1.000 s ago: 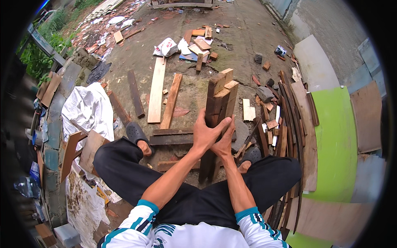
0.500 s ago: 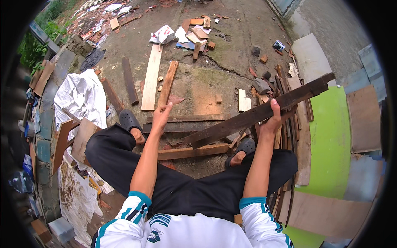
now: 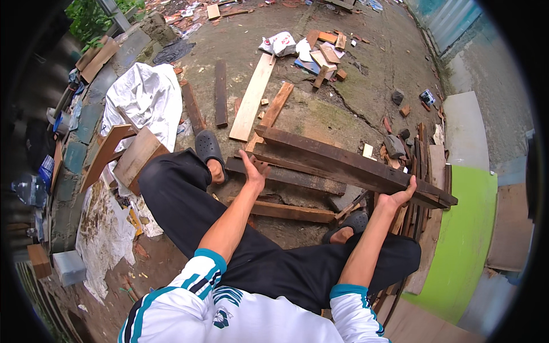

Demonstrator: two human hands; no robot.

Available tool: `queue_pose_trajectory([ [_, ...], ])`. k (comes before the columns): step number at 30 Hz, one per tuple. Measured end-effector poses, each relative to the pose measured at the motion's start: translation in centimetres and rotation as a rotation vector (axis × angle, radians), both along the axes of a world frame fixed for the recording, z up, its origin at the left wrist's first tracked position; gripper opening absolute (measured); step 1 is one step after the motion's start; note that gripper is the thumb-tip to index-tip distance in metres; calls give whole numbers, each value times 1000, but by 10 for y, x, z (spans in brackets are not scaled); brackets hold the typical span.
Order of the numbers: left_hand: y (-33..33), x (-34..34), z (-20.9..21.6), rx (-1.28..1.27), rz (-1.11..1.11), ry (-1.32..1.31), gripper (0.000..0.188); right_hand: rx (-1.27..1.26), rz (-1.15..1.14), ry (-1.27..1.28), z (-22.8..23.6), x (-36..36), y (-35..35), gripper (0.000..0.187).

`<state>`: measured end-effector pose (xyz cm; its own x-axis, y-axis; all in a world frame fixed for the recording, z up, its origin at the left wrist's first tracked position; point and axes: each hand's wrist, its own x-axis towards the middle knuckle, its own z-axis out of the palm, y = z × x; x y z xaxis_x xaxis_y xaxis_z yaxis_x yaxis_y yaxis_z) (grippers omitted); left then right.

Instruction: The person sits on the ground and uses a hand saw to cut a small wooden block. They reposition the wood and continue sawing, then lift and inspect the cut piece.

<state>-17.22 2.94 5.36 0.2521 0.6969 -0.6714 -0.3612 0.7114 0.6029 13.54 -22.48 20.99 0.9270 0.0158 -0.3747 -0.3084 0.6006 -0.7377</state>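
A long dark wooden beam (image 3: 343, 158) slants across the space in front of me, its far left end over a brown plank (image 3: 278, 107). My right hand (image 3: 398, 197) is wrapped round it towards its right end, with the thumb up along the side. My left hand (image 3: 255, 171) is open, fingers spread, just below the beam's left end; I cannot tell whether it touches the wood. A second dark edge runs along the beam's underside, and I cannot make out whether it is a separate piece. Below lie a dark board (image 3: 286, 176) and a brown timber (image 3: 291, 211).
A pale plank (image 3: 253, 97) and a dark plank (image 3: 221, 94) lie on the concrete ahead. Stacked wood strips stand by my right knee beside a green panel (image 3: 463, 240). White sheeting (image 3: 146, 103) lies to the left. Wood offcuts (image 3: 329, 54) are heaped farther off.
The beam has swung round, its left end now farther from me and its right end nearer. My left hand has come away from the brown plank and opened. The view has shifted.
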Motion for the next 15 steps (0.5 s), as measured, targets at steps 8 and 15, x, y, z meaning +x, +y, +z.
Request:
queue_pose_trajectory([
  [8, 44, -20, 53, 843, -133, 275, 94, -48, 193, 258, -26, -19, 7, 76],
  [15, 53, -30, 92, 1060, -240, 367, 92, -5, 248, 342, -55, -23, -1, 82],
])
